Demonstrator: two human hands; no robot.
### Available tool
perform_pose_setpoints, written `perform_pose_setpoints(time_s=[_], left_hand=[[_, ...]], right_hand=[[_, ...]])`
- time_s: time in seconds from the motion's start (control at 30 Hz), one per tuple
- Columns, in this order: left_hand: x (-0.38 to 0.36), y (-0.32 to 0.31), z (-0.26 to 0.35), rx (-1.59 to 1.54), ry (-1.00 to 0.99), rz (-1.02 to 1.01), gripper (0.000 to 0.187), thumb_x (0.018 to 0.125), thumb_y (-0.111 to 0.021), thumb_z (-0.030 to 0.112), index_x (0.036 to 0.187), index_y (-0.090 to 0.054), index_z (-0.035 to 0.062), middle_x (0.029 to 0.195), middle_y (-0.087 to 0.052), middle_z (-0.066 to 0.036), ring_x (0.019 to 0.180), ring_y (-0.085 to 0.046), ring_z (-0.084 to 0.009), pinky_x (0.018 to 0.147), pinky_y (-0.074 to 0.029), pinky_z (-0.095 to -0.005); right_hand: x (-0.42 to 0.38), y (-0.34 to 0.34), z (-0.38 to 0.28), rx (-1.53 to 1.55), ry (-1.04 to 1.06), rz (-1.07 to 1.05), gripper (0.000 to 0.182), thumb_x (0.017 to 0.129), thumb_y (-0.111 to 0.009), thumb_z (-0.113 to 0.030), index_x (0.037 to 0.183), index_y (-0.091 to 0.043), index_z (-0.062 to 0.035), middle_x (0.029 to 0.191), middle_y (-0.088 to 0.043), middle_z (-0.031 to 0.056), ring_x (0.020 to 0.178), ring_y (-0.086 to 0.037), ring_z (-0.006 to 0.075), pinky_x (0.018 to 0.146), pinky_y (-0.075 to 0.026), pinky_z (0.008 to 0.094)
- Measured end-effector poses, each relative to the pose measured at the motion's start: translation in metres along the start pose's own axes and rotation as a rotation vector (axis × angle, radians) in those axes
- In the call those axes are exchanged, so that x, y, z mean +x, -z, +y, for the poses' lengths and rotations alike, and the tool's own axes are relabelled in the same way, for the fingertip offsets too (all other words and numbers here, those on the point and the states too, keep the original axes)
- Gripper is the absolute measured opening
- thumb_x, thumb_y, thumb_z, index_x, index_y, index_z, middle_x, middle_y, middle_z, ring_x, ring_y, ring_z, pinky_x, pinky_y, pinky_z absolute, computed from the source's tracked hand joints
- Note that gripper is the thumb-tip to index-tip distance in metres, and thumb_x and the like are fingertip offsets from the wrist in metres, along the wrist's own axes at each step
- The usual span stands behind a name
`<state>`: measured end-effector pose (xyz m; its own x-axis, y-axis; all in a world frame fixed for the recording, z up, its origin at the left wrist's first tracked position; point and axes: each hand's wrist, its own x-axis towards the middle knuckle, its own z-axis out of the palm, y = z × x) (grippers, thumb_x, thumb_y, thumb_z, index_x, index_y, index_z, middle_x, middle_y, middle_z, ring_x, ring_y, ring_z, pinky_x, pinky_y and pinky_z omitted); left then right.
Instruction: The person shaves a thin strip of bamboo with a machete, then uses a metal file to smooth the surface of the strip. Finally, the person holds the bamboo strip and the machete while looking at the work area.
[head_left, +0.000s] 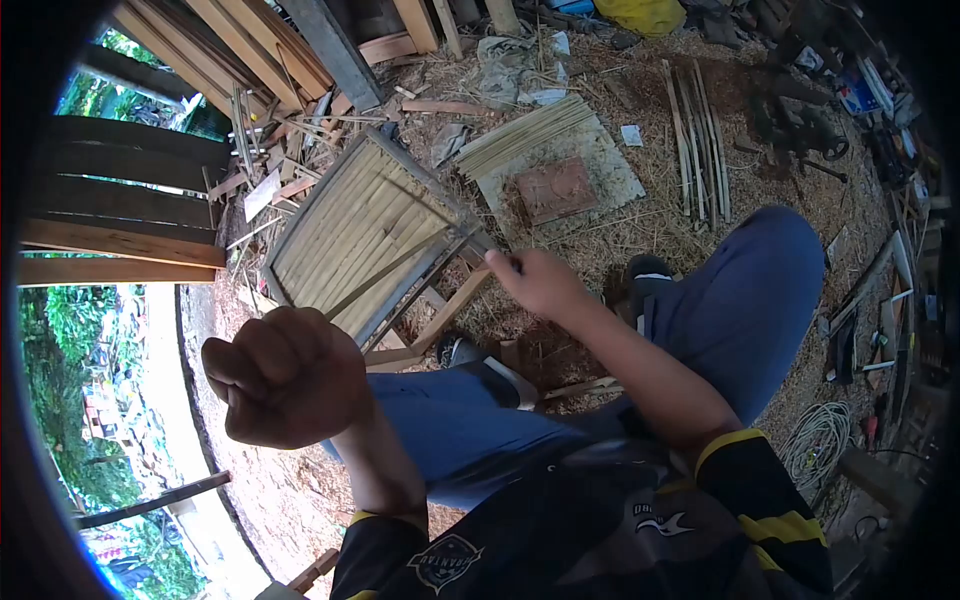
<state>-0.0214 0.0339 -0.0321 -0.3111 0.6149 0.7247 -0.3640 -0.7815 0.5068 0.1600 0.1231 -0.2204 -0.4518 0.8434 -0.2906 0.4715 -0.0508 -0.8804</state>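
My left hand (285,375) is raised close to the camera at the left, its fingers closed in a fist around a thin bamboo strip (388,274). The strip slants up and right across a wooden-framed panel (345,225) faced with pale bamboo slats. At the panel's near right corner is my right hand (540,285), thumb forward and fingers curled. What lies inside those fingers is hidden. The panel leans at an angle in front of my knees, by a light wooden bar (452,308).
A pale board (620,180) on the ground carries a reddish-brown block (556,190) and a bundle of thin strips (530,135). Long sticks (697,145) lie farther right. Planks (240,50) lean at the upper left. Coiled cord (815,440) rests at the right; shavings cover the ground.
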Motion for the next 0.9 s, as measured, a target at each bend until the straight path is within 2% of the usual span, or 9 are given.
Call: perform_pose_setpoints(time_s=[0.13,0.23,0.3,0.43,0.5,0.6,0.73,0.87,0.9], left_hand=[[0.006,-0.001,-0.004,-0.003,-0.016,-0.050,0.022,0.088,-0.043,0.016,0.071,-0.030,0.0167,0.060,-0.024,0.003,0.052,-0.020,-0.0102,0.046,-0.016,-0.0279],[0.003,0.010,-0.003,0.026,-0.024,-0.066,0.031,0.096,-0.052,0.029,0.078,-0.030,0.0156,0.064,-0.029,0.002,0.055,-0.024,-0.0100,0.050,-0.023,-0.0270],[0.003,0.010,-0.005,0.039,-0.061,-0.039,0.031,0.096,-0.051,0.028,0.078,-0.029,0.0157,0.064,-0.029,0.002,0.055,-0.024,-0.0101,0.050,-0.023,-0.0269],[0.004,0.001,-0.012,0.120,-0.138,0.062,0.031,0.096,-0.049,0.028,0.077,-0.027,0.0161,0.062,-0.027,0.002,0.054,-0.024,-0.0096,0.049,-0.023,-0.0266],[0.004,0.006,-0.006,0.106,-0.090,0.006,0.030,0.096,-0.047,0.027,0.076,-0.027,0.0163,0.060,-0.026,0.003,0.052,-0.022,-0.0091,0.048,-0.022,-0.0265],[0.003,0.012,0.001,0.086,-0.031,-0.026,0.030,0.096,-0.045,0.026,0.074,-0.027,0.0166,0.057,-0.026,0.004,0.049,-0.021,-0.0083,0.046,-0.019,-0.0262],[0.001,0.016,0.006,0.017,0.033,-0.132,0.032,0.097,-0.044,0.027,0.071,-0.028,0.0171,0.057,-0.030,0.004,0.047,-0.022,-0.0080,0.043,-0.017,-0.0258],[-0.007,0.006,0.002,0.043,0.026,-0.162,0.035,0.099,-0.045,0.031,0.069,-0.032,0.0157,0.059,-0.038,0.000,0.050,-0.034,-0.0123,0.041,-0.020,-0.0244],[-0.009,0.003,0.001,0.060,0.016,-0.176,0.037,0.099,-0.045,0.032,0.069,-0.033,0.0151,0.059,-0.040,-0.001,0.051,-0.037,-0.0138,0.041,-0.022,-0.0241]], right_hand=[[0.001,0.008,0.006,-0.133,-0.094,-0.019,0.068,0.099,-0.046,-0.061,0.081,-0.073,-0.0020,0.074,-0.068,0.0226,0.077,-0.069,0.0429,0.072,-0.053,0.0513],[0.006,0.001,0.015,-0.139,-0.111,-0.018,0.069,0.098,-0.046,-0.062,0.081,-0.074,0.0000,0.076,-0.068,0.0245,0.079,-0.069,0.0443,0.073,-0.054,0.0512],[0.019,0.006,0.022,-0.178,-0.194,-0.034,0.071,0.097,-0.047,-0.062,0.081,-0.073,0.0017,0.076,-0.068,0.0260,0.080,-0.069,0.0450,0.075,-0.054,0.0518],[0.018,0.000,0.024,-0.204,-0.132,0.022,0.073,0.097,-0.047,-0.063,0.082,-0.073,0.0038,0.076,-0.068,0.0260,0.080,-0.069,0.0450,0.075,-0.054,0.0521],[0.015,0.003,0.015,-0.171,-0.154,0.007,0.074,0.097,-0.046,-0.063,0.082,-0.073,0.0039,0.076,-0.069,0.0245,0.079,-0.069,0.0444,0.074,-0.054,0.0512],[0.008,0.006,-0.005,-0.123,-0.035,-0.055,0.070,0.098,-0.049,-0.062,0.079,-0.070,0.0018,0.068,-0.064,0.0218,0.068,-0.065,0.0402,0.067,-0.050,0.0479],[-0.028,0.004,-0.058,-0.017,0.162,-0.076,0.060,0.100,-0.050,-0.056,0.084,-0.071,-0.0020,0.063,-0.061,0.0201,0.064,-0.064,0.0376,0.063,-0.049,0.0470],[-0.070,0.011,-0.106,0.025,0.419,-0.161,0.047,0.101,-0.055,-0.047,0.088,-0.072,-0.0050,0.057,-0.057,0.0151,0.053,-0.060,0.0341,0.056,-0.047,0.0432],[-0.071,0.011,-0.104,0.023,0.414,-0.159,0.045,0.100,-0.056,-0.046,0.089,-0.073,-0.0053,0.056,-0.057,0.0143,0.052,-0.060,0.0336,0.055,-0.047,0.0427]])
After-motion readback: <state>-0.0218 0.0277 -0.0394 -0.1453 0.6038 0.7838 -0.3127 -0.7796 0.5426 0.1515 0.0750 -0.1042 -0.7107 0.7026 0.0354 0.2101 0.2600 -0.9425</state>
